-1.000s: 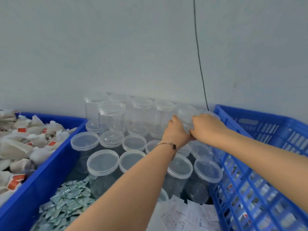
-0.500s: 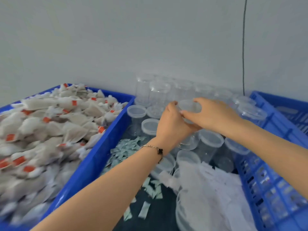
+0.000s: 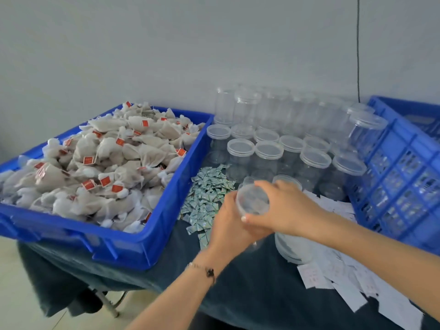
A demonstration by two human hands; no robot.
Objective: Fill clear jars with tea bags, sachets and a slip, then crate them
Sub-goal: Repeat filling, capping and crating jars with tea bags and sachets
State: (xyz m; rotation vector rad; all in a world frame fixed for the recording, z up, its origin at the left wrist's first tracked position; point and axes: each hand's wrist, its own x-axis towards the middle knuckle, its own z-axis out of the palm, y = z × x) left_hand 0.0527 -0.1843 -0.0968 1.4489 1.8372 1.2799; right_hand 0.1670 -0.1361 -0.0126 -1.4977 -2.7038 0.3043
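I hold one clear lidded jar (image 3: 252, 200) above the dark table, in front of the jar cluster. My left hand (image 3: 229, 225) grips the jar body from below and the left. My right hand (image 3: 284, 209) grips its lid from the right, thumb under the rim. Several empty clear jars (image 3: 276, 151) stand in rows against the wall. A blue tray (image 3: 114, 236) on the left is heaped with white tea bags (image 3: 104, 163) carrying red tags. Small green sachets (image 3: 207, 194) lie in a pile beside it. White paper slips (image 3: 338, 275) are scattered on the right.
A blue slatted crate (image 3: 400, 186) stands at the right edge of the table. A stack of loose clear lids (image 3: 292, 248) sits under my right wrist. A dark cloth (image 3: 250, 289) covers the table, whose left edge drops to a pale floor. A black cable (image 3: 357, 48) runs down the wall.
Both hands have drawn the jar away from the cluster by the wall, toward me and lower. My view has swung left and down, showing the whole tea bag tray.
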